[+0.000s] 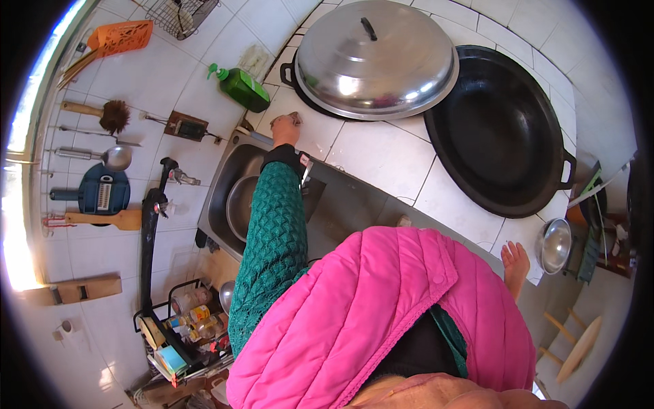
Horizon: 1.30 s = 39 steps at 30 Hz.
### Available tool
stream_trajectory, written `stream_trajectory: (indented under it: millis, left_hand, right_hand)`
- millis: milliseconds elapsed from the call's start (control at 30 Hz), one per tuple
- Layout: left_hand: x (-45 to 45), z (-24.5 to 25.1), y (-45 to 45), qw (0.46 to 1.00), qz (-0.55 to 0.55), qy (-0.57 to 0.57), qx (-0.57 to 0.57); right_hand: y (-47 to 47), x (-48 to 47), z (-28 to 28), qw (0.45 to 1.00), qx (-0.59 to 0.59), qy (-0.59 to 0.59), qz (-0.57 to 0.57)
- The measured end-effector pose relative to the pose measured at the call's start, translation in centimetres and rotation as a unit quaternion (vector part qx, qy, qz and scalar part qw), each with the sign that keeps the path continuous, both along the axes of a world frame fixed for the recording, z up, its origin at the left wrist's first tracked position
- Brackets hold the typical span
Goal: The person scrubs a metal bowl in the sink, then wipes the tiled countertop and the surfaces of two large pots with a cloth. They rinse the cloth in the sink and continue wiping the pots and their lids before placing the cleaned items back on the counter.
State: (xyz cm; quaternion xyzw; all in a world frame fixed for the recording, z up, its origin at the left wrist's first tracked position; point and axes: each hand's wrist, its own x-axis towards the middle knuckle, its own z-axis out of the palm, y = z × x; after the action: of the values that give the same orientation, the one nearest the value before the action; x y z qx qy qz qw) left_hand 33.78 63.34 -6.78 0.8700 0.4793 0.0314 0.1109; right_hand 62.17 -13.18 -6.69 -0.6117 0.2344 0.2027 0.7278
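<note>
My left hand [286, 130], in a green knitted sleeve with a dark cuff, reaches to the white tiled counter [380, 153] beside the sink. Its fingers are closed on a small grey-brown cloth or scrubber [295, 118], hard to tell which. Just beyond stands a wok covered by a domed metal lid [378, 66]. To the right of it lies a large, uncovered black wok [503, 128]. My right hand [516, 259] is at the counter's right edge, fingers apart, holding nothing, near a metal bowl [553, 245].
A metal sink [217, 197] with a basin [237, 207] inside lies under my left arm. A green pump bottle [244, 91] stands at the wall. Utensils, including a ladle [116, 158], hang on the left wall. A rack with jars [191, 300] is lower left, a wooden stool [580, 350] lower right.
</note>
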Motion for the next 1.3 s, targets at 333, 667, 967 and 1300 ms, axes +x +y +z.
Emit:
stream_trajectory:
  millis: [333, 667, 967, 1300]
  left_hand:
    - [-1.6, 5.3, -2.9, 0.862, 0.113, -0.446, -0.212]
    - [2.0, 19.1, -18.8, 0.641, -0.168, -0.588, -0.464]
    - [0.2, 17.8, -21.5, 0.675, -0.135, -0.520, -0.506]
    - [6.6, 22.6, -27.0, 0.624, -0.473, -0.372, -0.499]
  right_hand:
    - [14.4, -1.6, 8.1, 0.969, -0.089, -0.119, 0.195]
    - [38.8, -10.3, 15.9, 0.844, 0.171, -0.252, 0.442]
    - [33.5, -9.2, 23.6, 0.868, 0.340, -0.222, 0.286]
    - [29.8, -10.2, 27.4, 0.842, 0.285, -0.113, 0.444]
